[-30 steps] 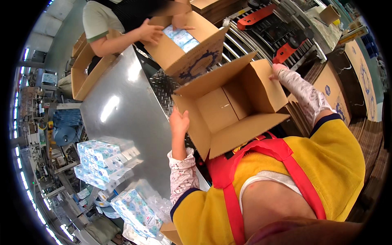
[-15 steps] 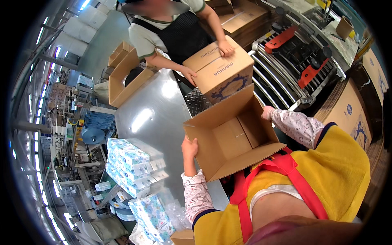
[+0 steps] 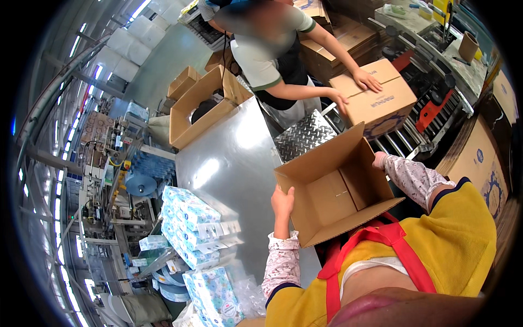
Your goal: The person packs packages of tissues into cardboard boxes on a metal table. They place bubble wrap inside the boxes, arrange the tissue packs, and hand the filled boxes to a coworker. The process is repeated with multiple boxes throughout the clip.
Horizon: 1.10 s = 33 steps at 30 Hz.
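Observation:
An open, empty cardboard box (image 3: 318, 199) is tipped so its inside faces me, in front of my chest. My left hand (image 3: 283, 203) grips its left wall, with the thumb along the edge. At the opposite side my right hand (image 3: 380, 159) holds the right wall; part of its fingers is hidden behind the cardboard. Left of the box, on the metal table (image 3: 239, 188), stand stacked blue-and-white plastic-wrapped packs (image 3: 190, 226). Another such pack (image 3: 213, 297) lies nearer to me.
Across from me a co-worker has both hands on a closed carton (image 3: 376, 98) at the roller conveyor (image 3: 400, 143). A textured metal plate (image 3: 306, 136) adjoins the table. An open carton (image 3: 204, 109) stands at the table's far end. Flattened cartons (image 3: 479, 158) are stacked at right.
The co-worker has pushed the closed carton rightward, farther onto the rollers, uncovering more of the textured plate. My view has shifted; both my hands still hold the open box.

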### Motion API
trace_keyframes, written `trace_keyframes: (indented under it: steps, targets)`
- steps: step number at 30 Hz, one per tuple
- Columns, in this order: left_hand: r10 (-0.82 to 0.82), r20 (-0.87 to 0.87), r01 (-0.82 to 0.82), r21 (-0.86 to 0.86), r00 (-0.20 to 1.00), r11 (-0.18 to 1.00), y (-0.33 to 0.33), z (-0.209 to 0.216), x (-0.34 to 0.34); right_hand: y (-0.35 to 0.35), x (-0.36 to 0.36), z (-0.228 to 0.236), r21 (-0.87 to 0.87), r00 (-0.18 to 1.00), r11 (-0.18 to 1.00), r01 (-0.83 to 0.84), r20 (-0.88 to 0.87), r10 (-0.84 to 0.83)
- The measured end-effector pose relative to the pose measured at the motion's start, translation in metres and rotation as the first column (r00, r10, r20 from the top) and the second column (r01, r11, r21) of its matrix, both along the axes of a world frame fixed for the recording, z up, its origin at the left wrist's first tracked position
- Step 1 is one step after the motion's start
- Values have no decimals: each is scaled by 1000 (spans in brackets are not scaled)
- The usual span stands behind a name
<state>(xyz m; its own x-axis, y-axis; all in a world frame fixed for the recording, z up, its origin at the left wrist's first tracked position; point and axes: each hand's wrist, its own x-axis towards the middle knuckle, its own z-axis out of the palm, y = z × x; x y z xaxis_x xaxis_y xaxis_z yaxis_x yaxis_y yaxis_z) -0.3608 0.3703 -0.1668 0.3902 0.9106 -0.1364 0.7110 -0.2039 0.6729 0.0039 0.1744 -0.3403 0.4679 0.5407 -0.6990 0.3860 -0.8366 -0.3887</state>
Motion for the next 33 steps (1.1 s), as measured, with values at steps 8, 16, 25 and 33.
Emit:
trace_keyframes:
  steps: [8, 16, 25, 33]
  targets:
    - [59, -44, -48, 234, 997, 971, 2, -3, -2, 14, -16, 26, -33, 998, 998, -60, 11, 60]
    - [-163, 958, 302, 87, 235, 949, -87, 226, 60, 7, -18, 32, 1, 1000, 1000, -21, 4, 21]
    - [-446, 786, 595, 617, -429, 515, -191, 329, 87, 11, -13, 10, 7, 981, 1000, -5, -192, 6]
    - [-457, 784, 683, 604, -419, 411, -210, 311, 69, 6, -8, 22, 19, 976, 999, 31, -218, -26]
